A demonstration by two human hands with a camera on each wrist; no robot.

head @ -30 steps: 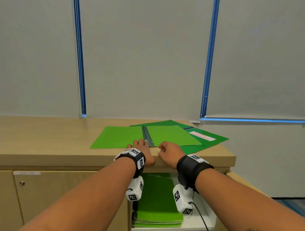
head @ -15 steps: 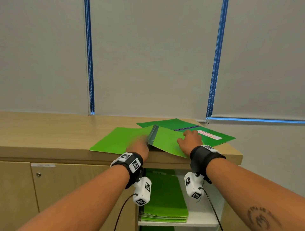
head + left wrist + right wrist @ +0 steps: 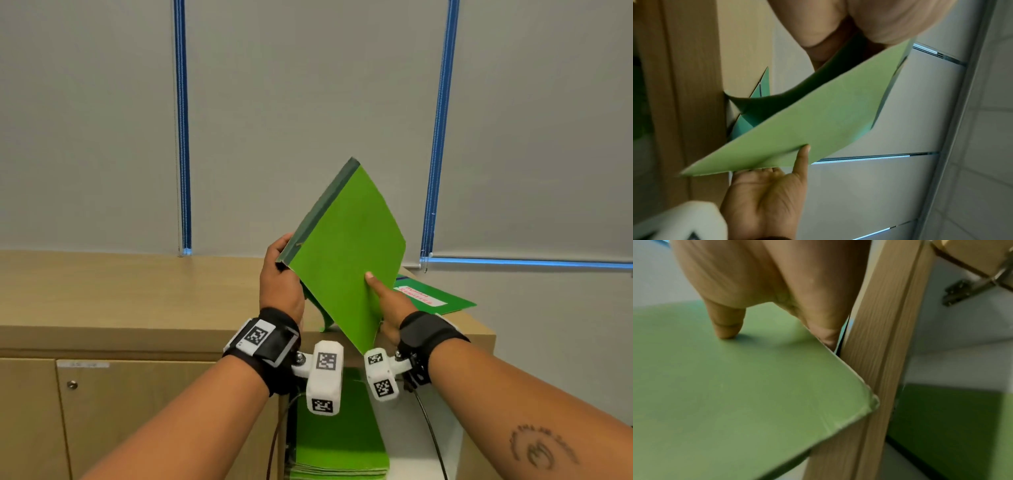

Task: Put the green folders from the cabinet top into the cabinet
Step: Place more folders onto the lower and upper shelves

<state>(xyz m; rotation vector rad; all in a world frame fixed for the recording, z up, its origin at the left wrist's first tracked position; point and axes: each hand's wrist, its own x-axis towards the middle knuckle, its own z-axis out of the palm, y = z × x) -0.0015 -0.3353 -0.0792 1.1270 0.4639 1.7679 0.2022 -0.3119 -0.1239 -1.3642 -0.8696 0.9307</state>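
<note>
Both hands held one green folder up in the air above the front edge of the counter, tilted so that its dark spine ran up and away on the side nearest the left hand. The left hand gripped the lower end of that spine, fingers curled round the edge. The right hand pinched the folder's lower right edge, thumb flat on the front cover and the other fingers behind it; the right wrist view showed the thumb tip pressing the cover close to the folder's near corner. In the left wrist view the back cover bowed away from the front one, so the folder hung partly open at its lower side.

Behind and to the right of the raised folder, a second green folder with a white label bearing red print lay flat on the counter, near its right end. Below the raised folder, inside the open cabinet, a stack of green folders sat on a white shelf. To the left of that opening was a closed cabinet door with a small round lock.
</note>
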